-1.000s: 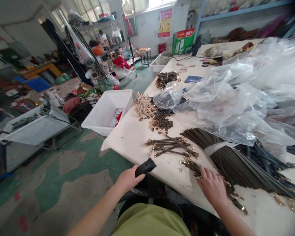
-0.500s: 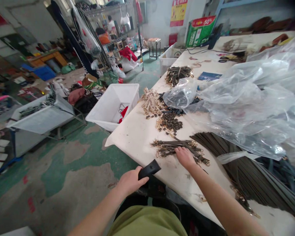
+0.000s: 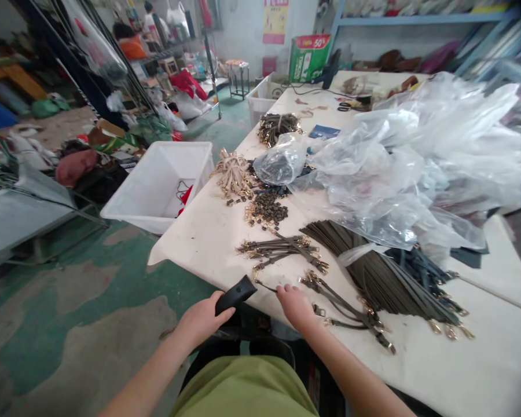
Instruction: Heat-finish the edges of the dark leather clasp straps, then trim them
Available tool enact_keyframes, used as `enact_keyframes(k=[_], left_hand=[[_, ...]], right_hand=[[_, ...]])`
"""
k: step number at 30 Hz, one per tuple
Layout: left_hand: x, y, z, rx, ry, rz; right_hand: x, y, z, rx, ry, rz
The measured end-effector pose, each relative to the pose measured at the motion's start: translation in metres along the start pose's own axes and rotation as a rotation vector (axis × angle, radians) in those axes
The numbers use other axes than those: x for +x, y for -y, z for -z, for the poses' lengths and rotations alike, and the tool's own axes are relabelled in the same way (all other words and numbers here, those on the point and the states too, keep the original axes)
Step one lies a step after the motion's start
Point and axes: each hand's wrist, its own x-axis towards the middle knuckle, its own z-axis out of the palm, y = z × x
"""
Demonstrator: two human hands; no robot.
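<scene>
My left hand (image 3: 204, 318) is wrapped round a black bar-like piece (image 3: 235, 294) with a small round mark on it, by the table's front edge. My right hand (image 3: 296, 306) is closed on a thin dark strap (image 3: 267, 285) whose gold-coloured clasp end points left, low over the white tabletop (image 3: 208, 255). Just beyond it lies a small pile of dark straps (image 3: 282, 248) with gold buckles and clasps. More buckled straps (image 3: 342, 304) are spread to the right of this hand. My right fingertips partly hide what they grip.
Long dark strips (image 3: 373, 269) lie bundled at the right, beside crumpled clear plastic bags (image 3: 395, 168). Farther back are a heap of small dark pieces (image 3: 267, 209) and a beige strap bundle (image 3: 234, 174). A white bin (image 3: 134, 191) stands left of the table.
My right hand has left the strap pile and come nearer the front edge, now with a strap in it. My left hand keeps its grip. The view has turned right.
</scene>
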Motion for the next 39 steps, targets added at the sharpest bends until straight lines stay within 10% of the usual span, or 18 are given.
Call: enact_keyframes(k=[13,24,33,39], left_hand=[[-0.005,-0.035,-0.006,0.173,0.029,-0.116],[-0.012,-0.033,-0.02,0.251,0.019,-0.12],[-0.016,-0.029,-0.027,0.276,0.037,-0.135],[-0.008,-0.039,-0.029,0.34,0.034,-0.155]], right_hand=[[-0.023,-0.053,-0.029,0.019,-0.147,-0.129],[0.004,0.01,-0.032,0.149,-0.118,-0.052],[0.006,0.014,-0.036,0.25,-0.133,0.112],[0.004,0.008,-0.037,0.285,-0.169,-0.05]])
